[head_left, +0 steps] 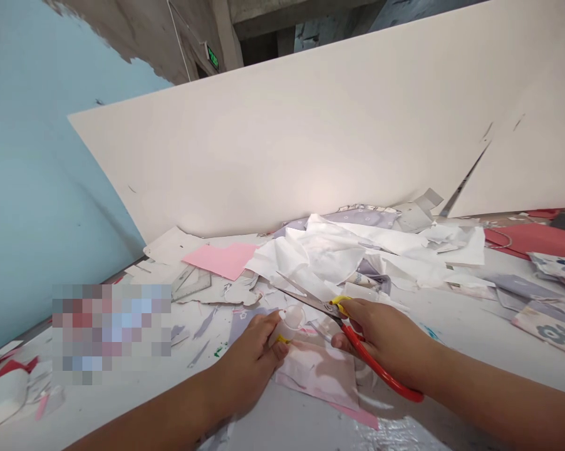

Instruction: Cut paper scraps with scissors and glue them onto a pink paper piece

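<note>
My right hand point(381, 332) grips a pair of scissors point(311, 302) with a long red loop and a yellow part on the handles. The blades are spread and point up and left. My left hand point(259, 347) is closed on a small translucent round plastic piece point(292, 317), with a bit of yellow by the fingertips; its exact kind is unclear. The scissor blades are close above this piece, and I cannot tell whether they touch it. Beneath both hands lies a pale pink fabric piece point(320, 376), with a brighter pink edge showing under it.
Crumpled white sheets point(320, 250) and a pink sheet point(223, 258) lie behind the hands. A clear set square point(193, 283) rests at left. Red material point(536, 241) and patterned pieces point(548, 326) cover the right side. A white panel point(311, 144) rises at the back.
</note>
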Demonstrator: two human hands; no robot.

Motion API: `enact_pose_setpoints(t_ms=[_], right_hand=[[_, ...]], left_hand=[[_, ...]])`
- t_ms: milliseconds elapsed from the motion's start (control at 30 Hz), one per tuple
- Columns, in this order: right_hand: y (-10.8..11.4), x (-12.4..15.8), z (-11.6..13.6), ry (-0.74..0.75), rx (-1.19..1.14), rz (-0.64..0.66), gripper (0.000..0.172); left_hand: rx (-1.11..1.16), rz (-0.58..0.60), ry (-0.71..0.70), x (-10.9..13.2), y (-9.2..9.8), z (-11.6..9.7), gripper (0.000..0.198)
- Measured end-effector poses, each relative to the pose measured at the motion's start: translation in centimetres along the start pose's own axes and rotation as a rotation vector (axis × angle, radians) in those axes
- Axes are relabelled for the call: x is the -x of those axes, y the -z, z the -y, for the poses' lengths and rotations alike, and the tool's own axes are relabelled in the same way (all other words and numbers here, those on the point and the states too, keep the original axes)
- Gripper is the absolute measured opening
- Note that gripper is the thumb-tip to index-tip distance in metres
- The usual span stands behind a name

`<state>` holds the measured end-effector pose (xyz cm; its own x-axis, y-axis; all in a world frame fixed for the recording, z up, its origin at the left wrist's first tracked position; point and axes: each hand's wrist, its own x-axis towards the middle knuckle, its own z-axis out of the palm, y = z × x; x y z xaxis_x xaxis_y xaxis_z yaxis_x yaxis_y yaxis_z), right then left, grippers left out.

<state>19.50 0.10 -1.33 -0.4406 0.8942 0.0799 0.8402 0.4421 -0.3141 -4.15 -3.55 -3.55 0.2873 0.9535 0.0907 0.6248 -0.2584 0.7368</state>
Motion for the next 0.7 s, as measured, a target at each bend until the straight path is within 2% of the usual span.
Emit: enact_pose_setpoints(t_ms=[67, 133, 233, 333, 533, 700], right_hand=[[-0.2, -0.1, -0.1, -0.001, 0.015, 0.013, 0.036], [-0.6, -0.1, 0.0, 0.044, 0.052, 0.030, 0.038], [-0.8, 0.1, 0.1, 0.114, 0.076, 0.039, 0.040], [-0.5, 0.2, -0.1, 0.037, -0.059, 0.041, 0.039], [0.5, -0.3, -0.8, -0.095, -0.486, 0.007, 0.043], [0.5, -0.5, -0.8, -0.152, -0.620, -0.001, 0.041]], left_hand=[[-0.091, 0.052, -0.014, 0.1, 0.0, -0.5, 0.039], [-0.196, 0.121, -0.085, 0.3, -0.1, -0.9, 0.038], [-0.232, 0.172, -0.104, 0.4, -0.1, -1.5, 0.039], [-0.137, 0.156, -0.023, 0.4, 0.2, -1.8, 0.038], [0.019, 0.094, 0.027, 0.2, 0.3, -1.2, 0.040], [0.142, 0.076, 0.111, 0.0, 0.0, -0.3, 0.045]])
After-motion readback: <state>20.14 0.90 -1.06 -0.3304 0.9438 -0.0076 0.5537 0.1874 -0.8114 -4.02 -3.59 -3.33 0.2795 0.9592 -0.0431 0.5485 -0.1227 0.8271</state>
